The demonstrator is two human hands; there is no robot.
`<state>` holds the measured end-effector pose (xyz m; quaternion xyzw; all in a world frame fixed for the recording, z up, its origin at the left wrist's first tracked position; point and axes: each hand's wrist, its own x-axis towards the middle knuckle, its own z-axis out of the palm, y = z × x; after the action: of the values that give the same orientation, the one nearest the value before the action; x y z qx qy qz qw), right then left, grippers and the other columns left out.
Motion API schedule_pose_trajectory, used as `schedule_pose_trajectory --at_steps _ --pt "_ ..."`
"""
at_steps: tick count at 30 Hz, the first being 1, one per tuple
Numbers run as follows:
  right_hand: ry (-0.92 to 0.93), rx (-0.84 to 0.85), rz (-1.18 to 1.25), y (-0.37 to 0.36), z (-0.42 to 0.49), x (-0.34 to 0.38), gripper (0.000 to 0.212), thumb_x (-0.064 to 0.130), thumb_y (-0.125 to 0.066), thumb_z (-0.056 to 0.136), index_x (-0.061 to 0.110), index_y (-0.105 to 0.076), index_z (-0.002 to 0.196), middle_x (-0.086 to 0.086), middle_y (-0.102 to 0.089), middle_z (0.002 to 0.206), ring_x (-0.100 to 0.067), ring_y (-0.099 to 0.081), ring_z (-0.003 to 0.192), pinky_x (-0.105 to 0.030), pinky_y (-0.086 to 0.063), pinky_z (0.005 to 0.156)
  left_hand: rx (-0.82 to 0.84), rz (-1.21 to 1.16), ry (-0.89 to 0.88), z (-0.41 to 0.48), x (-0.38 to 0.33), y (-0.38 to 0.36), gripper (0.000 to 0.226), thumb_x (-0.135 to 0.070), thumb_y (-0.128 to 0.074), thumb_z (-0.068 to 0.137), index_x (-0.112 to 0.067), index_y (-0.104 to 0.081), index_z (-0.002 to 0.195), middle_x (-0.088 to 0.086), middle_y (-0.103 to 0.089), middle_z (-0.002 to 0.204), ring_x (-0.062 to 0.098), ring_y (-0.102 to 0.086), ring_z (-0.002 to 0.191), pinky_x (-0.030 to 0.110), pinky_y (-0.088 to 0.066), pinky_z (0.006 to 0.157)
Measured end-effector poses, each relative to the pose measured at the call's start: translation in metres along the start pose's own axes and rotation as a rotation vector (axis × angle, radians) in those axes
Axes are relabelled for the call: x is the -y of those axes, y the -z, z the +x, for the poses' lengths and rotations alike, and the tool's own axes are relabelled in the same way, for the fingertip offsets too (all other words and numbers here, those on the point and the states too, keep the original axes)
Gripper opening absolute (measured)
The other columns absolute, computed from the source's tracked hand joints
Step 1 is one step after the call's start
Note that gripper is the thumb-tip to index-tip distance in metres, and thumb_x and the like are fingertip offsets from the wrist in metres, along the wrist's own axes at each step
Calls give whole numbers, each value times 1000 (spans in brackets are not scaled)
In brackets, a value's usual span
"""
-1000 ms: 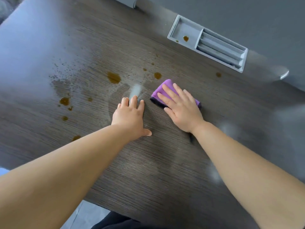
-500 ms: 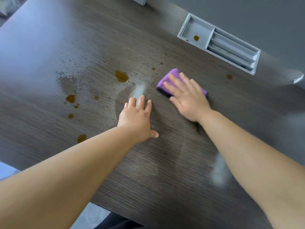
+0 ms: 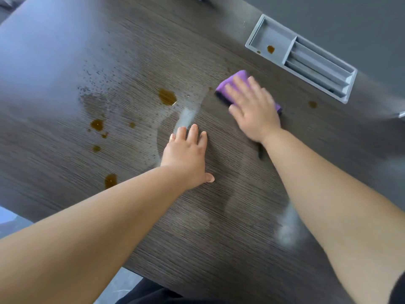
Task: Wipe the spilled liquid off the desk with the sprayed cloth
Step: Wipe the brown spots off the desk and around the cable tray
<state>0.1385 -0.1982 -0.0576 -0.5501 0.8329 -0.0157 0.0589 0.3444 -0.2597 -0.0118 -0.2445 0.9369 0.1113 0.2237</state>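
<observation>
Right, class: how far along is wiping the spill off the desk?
Done: the streaked patch of desk between the hands shows no brown drops. In hand: the right hand presses the purple cloth flat; the left hand rests on the desk. Left: the big drop, the small drops beside it, a lone drop near the tray.

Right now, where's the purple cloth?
In the head view, the cloth lies upper right on the desk, under the right hand, near the grey tray.

Single head-worn view (wide-angle), looking forward and down, close over the desk (image 3: 219, 249)
</observation>
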Motion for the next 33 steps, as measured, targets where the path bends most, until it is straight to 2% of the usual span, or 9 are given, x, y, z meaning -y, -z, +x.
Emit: schedule_pose_trajectory --at_steps 3,5,11,17,23,26,28,30,33 --pt "-492 -8 53 5 36 10 54 44 -21 102 33 -7 152 2 0 161 -28 2 147 -51 -8 117 7 -1 2 0 0 0 108 -71 -57 72 -18 -5 149 7 -3 154 31 -10 137 41 -26 111" --pt "-579 22 56 6 44 36 57 46 -19 101 30 0 152 1 7 161 -30 8 146 -53 -4 117 9 -15 3 0 0 0 107 -71 -58 72 -18 -5 149 7 -3 154 31 -9 138 41 -26 111" --pt "87 59 -7 3 14 35 58 50 -28 96 31 -23 150 1 -13 160 -30 -10 146 -51 -14 114 19 -11 -2 2 1 -2 109 -70 -58 72 -16 -4 149 10 -2 155 33 -7 139 42 -19 115" --pt "-421 28 55 3 29 47 54 46 -20 102 33 -6 152 4 4 161 -27 6 147 -50 -4 117 32 -12 -1 0 1 -1 109 -70 -57 72 -16 -2 149 10 0 155 32 -6 139 43 -18 116" --pt "92 15 5 -8 -64 26 54 45 -31 96 28 -33 147 -2 -28 156 -34 -23 142 -53 -22 110 43 4 1 1 -1 -1 109 -69 -57 73 -14 -3 149 11 0 155 33 -6 139 44 -15 116" --pt "-231 1 -1 -3 -66 -13 53 43 -29 99 29 -26 150 -1 -20 158 -32 -14 145 -55 -20 113 46 6 -6 0 -2 0 108 -69 -57 73 -15 -3 149 11 -1 154 33 -8 138 45 -16 116" --pt "-521 -21 14 -3 -55 -3 54 42 -25 101 29 -14 152 1 -6 161 -29 -3 147 -52 -11 116 54 7 3 0 -3 1 107 -68 -59 73 -15 -5 149 11 -2 154 34 -9 138 45 -17 116" --pt "-647 -43 55 -5 -53 31 56 45 -25 101 28 -11 153 0 -2 161 -30 -1 147 -52 -9 116 71 3 13 0 -5 4 108 -67 -60 73 -14 -5 149 12 -4 153 35 -9 138 45 -18 115" --pt "-257 -66 55 -17 -94 61 56 47 -29 97 27 -26 150 -3 -21 158 -35 -19 144 -54 -21 111 71 -31 47 1 -9 6 103 -62 -65 72 -10 -15 145 12 -13 150 35 -15 136 43 -23 112"
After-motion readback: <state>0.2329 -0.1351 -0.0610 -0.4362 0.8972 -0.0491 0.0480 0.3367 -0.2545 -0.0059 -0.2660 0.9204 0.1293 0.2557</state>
